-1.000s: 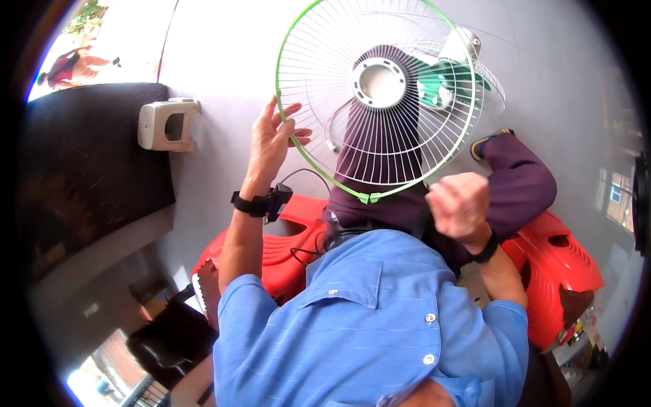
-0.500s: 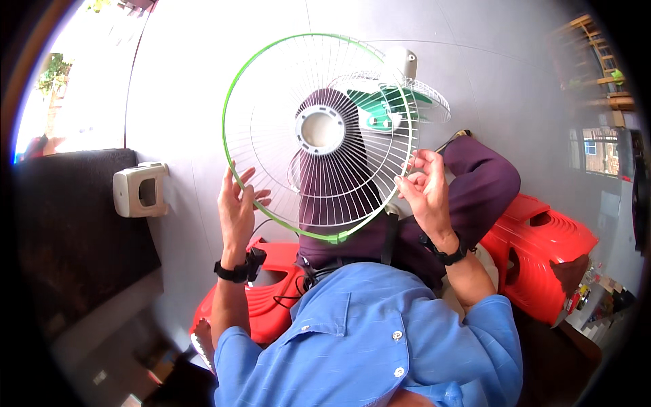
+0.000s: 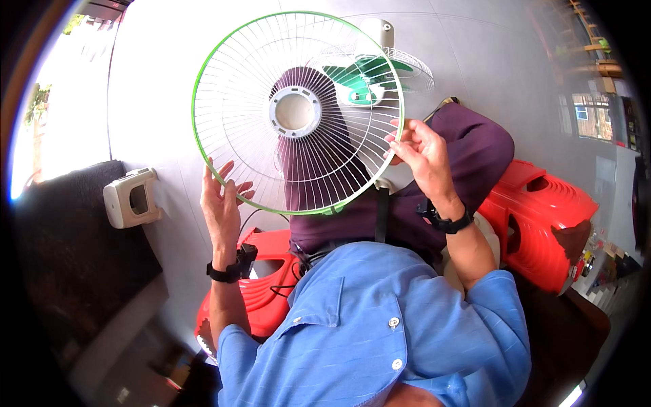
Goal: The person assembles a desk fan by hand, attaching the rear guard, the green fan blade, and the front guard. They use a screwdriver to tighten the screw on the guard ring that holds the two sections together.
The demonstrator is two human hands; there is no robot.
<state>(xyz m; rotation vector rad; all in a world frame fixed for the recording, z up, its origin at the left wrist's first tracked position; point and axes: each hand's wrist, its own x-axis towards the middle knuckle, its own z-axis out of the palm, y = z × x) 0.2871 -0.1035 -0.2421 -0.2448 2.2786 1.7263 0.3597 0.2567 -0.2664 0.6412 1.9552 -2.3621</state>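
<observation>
A round wire fan grille (image 3: 296,112) with a green rim and a pale centre disc is held up above my lap. My left hand (image 3: 222,198) grips its lower left rim, thumb on one side and fingers spread on the other. On the right side of the rim, my right hand (image 3: 426,157) pinches the edge between thumb and fingers. Through the wires and beyond them shows a fan (image 3: 366,80) with green blades and a white wire guard, lying on the floor. A small green clip (image 3: 332,210) sits at the rim's lower edge.
A red plastic stool (image 3: 546,220) stands to my right and another red plastic piece (image 3: 261,298) is at my left hip. Farther left are a small beige stool (image 3: 132,198) and a dark flat surface (image 3: 81,237). A dark cable loops near my waist.
The whole view has shifted, so most things sit higher in the picture. Both hands still hold the grille's rim, at about the same places.
</observation>
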